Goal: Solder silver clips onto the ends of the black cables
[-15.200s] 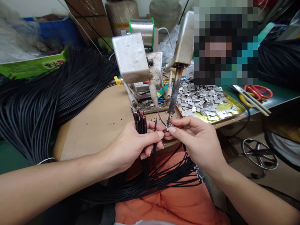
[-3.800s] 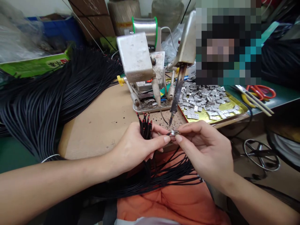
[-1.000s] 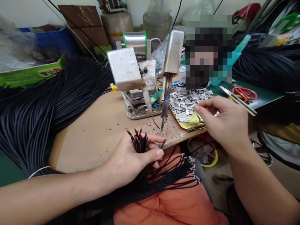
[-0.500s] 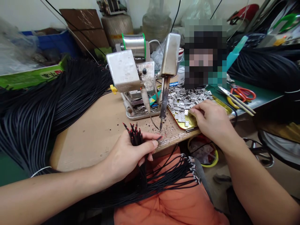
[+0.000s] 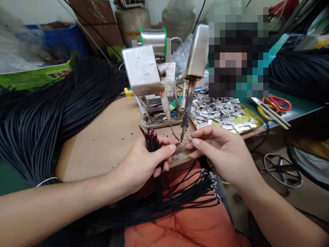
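My left hand is closed round a bundle of black cables with red-tipped ends. Between its thumb and forefinger one cable end points right, just under the soldering iron. Close by on the right, my right hand pinches a small metal connector between thumb and forefinger. The iron's tip and a curved solder wire come down between the two hands. A gold tray of loose metal connectors lies behind my right hand. Cables with connectors on their ends rest across my lap.
A solder spool sits on the soldering stand. Black cables heap up at left beside a green box. Red-handled scissors and tweezers lie at right. A person faces me across the bench.
My right hand has moved left from the tray to the iron's tip, carrying a metal connector. My left hand keeps its hold on the cables. The view has shifted slightly.
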Motion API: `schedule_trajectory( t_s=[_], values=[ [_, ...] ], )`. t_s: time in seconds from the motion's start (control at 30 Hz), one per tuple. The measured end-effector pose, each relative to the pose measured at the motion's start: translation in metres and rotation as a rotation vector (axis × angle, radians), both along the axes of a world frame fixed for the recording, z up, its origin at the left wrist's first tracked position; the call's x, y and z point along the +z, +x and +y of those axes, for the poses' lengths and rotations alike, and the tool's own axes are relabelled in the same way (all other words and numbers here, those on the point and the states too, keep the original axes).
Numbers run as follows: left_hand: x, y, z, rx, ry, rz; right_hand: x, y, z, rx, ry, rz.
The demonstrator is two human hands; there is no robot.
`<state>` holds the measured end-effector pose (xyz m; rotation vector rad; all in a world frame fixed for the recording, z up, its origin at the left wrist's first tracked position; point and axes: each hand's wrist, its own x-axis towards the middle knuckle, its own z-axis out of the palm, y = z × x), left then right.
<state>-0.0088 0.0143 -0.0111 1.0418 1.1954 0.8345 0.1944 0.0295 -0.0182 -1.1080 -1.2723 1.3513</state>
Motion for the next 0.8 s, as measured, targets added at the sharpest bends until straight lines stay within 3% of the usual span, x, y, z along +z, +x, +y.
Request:
schedule_trajectory(
  t_s=[0.2,0.8],
  values=[
    [0.0,-0.001,0.001,-0.049,0.005,-0.026,-0.009,-0.014,-0.005,-0.011,-0.033,0.161],
    [0.004,0.0,0.001,-0.026,0.041,0.021,-0.016,-0.018,-0.002,0.001,-0.027,0.203]
  ],
)
